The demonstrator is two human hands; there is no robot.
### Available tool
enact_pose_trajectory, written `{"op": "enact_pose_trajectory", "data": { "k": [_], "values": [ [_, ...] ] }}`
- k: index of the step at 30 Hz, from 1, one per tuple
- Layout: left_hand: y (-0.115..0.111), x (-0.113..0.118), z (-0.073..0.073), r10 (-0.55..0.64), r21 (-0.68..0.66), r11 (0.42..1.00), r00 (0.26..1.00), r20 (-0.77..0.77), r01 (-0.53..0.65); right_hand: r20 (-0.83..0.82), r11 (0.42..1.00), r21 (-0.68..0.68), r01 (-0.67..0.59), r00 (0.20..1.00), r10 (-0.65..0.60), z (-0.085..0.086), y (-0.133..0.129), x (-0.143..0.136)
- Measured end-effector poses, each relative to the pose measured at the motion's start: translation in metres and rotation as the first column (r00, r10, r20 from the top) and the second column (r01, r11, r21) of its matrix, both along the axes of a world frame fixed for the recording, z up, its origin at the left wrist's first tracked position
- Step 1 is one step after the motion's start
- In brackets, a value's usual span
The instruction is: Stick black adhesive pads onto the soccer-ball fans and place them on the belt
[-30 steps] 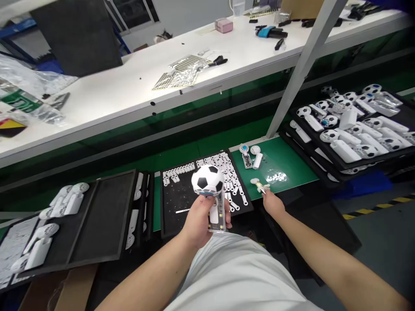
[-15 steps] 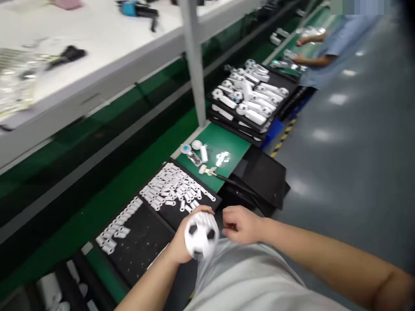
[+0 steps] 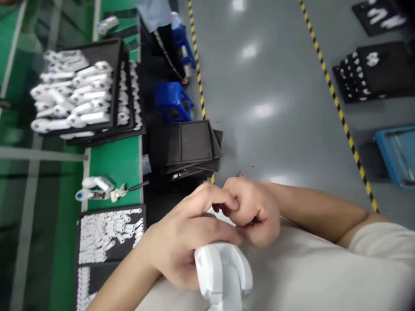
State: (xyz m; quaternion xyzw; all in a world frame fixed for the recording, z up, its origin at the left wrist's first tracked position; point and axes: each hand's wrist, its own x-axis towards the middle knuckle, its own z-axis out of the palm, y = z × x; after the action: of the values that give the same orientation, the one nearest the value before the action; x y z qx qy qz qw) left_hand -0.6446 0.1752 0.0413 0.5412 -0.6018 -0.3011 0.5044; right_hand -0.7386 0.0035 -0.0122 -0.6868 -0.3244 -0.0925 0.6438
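My left hand (image 3: pixel 181 233) is closed on a white plastic device (image 3: pixel 210 272) with a curved, forked head. It is held low in front of my body, and its lower end runs out of the picture. The left fingers reach across and touch my right hand (image 3: pixel 254 211). That right hand is curled into a fist with the thumb against the fingers. Whatever it may hold is hidden. A bit of white shows between the two hands.
On the bench at left, a black tray (image 3: pixel 142 209) holds many small white parts. Stacked trays (image 3: pixel 118 82) carry white handheld devices. Empty black trays (image 3: pixel 196 142) and a blue stool (image 3: pixel 171 101) stand beside the bench. Another person (image 3: pixel 155 15) is ahead. More trays (image 3: pixel 389 73) lie at right.
My view has swung right and down toward the floor aisle. The hands, apart before, now meet. The white device has turned, so its black-patched round face no longer shows.
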Motion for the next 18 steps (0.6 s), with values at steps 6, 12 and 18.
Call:
{"op": "enact_pose_trajectory", "data": {
  "k": [6,12,18],
  "values": [
    [-0.182,-0.028,0.041,-0.345,-0.001,0.939,0.938,0.038,0.345,0.056,0.982,0.114,0.151,0.986,-0.159,0.019,-0.136,-0.066],
    [-0.286,-0.039,0.054,-0.489,0.011,0.872,0.872,0.028,0.489,-0.154,0.945,0.145,0.293,0.95,-0.271,0.026,-0.212,-0.097],
    [-0.36,-0.016,0.048,-0.542,0.012,0.839,0.839,-0.05,0.543,-0.132,0.941,0.114,0.318,0.944,-0.303,0.024,-0.278,-0.08]
  ]
}}
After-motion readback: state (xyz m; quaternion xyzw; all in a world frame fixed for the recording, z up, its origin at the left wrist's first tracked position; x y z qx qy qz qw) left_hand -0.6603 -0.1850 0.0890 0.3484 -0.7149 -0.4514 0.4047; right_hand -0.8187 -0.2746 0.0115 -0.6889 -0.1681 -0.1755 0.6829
